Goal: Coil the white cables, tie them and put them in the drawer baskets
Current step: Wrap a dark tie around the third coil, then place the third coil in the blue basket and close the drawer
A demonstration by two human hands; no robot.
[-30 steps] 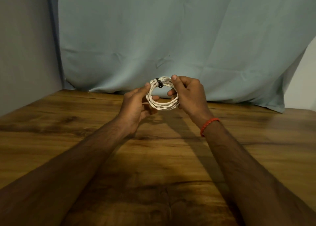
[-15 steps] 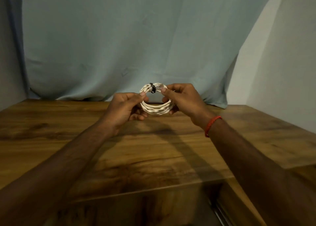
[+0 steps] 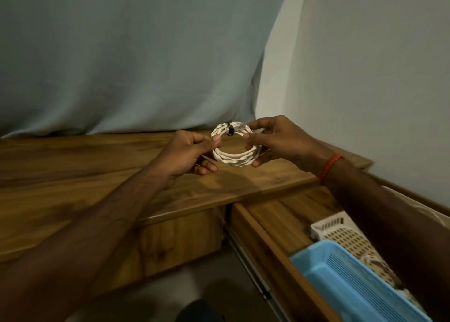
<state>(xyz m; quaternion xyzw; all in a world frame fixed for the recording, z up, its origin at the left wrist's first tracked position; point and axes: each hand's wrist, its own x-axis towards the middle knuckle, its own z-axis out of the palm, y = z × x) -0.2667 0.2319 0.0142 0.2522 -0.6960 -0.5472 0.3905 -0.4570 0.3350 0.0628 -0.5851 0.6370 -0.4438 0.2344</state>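
Note:
A coiled white cable (image 3: pixel 233 156) hangs in the air above the wooden table (image 3: pixel 73 165), with a small black tie (image 3: pixel 229 130) around its top. My left hand (image 3: pixel 187 153) pinches the coil's left side between thumb and fingers. My right hand (image 3: pixel 282 141) grips its right side, thumb near the tie. At lower right an open wooden drawer (image 3: pixel 263 234) holds a blue basket (image 3: pixel 345 285) and a white perforated basket (image 3: pixel 341 234). My right forearm covers part of both baskets.
A pale blue curtain (image 3: pixel 134 61) hangs behind the table and a white wall (image 3: pixel 377 78) stands to the right. A closed drawer front (image 3: pixel 175 239) sits under the table edge. The drawer's metal slide rail (image 3: pixel 250 270) runs along its left side.
My view has swung right and down, bringing the open drawer and its baskets into sight. Both hands keep hold of the coil, which has moved toward the table's right end.

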